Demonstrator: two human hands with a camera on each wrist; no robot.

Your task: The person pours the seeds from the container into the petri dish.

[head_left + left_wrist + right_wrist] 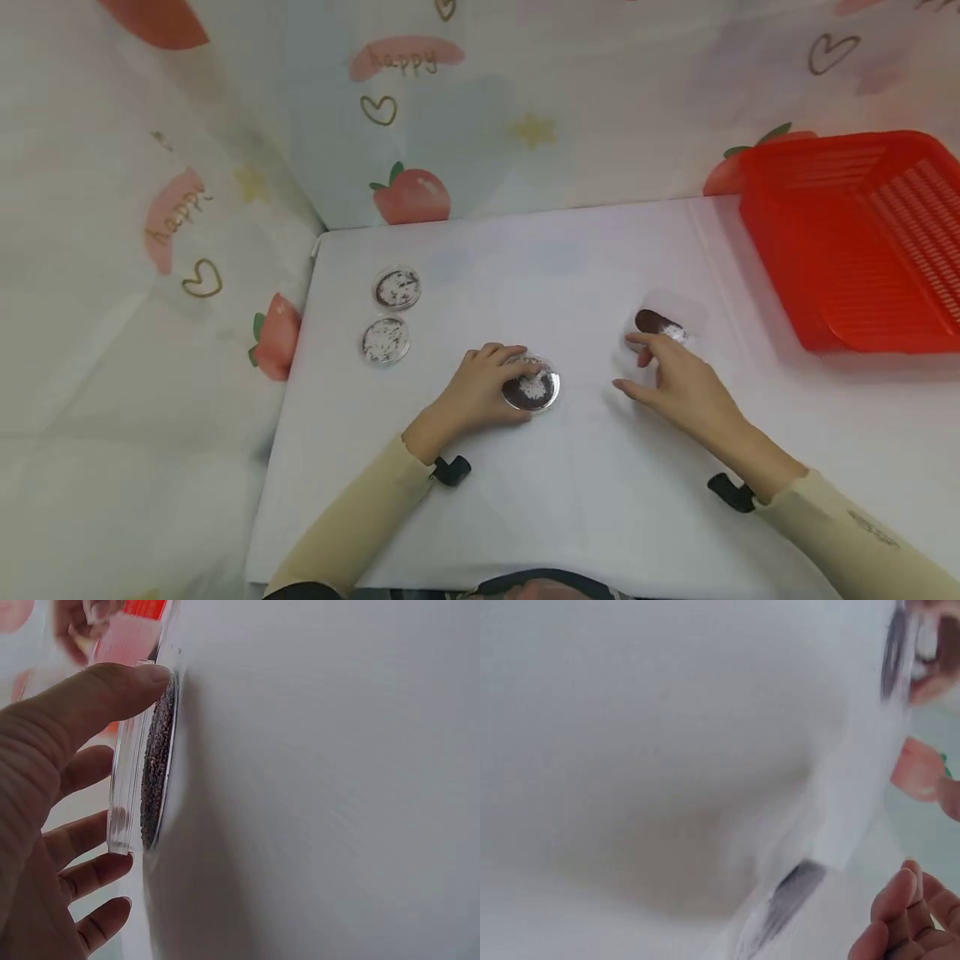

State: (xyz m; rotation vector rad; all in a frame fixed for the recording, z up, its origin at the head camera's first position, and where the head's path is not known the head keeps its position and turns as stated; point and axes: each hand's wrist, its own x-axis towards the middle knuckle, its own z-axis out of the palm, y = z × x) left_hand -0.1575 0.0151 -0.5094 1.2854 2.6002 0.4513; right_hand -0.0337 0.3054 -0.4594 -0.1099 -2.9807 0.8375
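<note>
My left hand [480, 390] grips a round clear dish [534, 390] by its sides, thumb at the near edge and fingers over the far rim. Dark granules fill the dish, with a white patch on top; its side shows in the left wrist view, the granules [159, 769] lying in a thin layer. To the right, my right hand [690, 390] holds nothing, its thumb and fingers apart. Just beyond those fingertips lies a clear plastic packet [688, 310] with dark brown and white contents [654, 321], partly hidden by the hand. The right wrist view is blurred.
Two more clear round dishes, a farther one [397, 288] and a nearer one [385, 340], lie at the left, holding dark and white bits. A red slotted plastic basket [817, 292] stands at the right. Printed cloth [480, 125] hangs behind the white table [600, 517].
</note>
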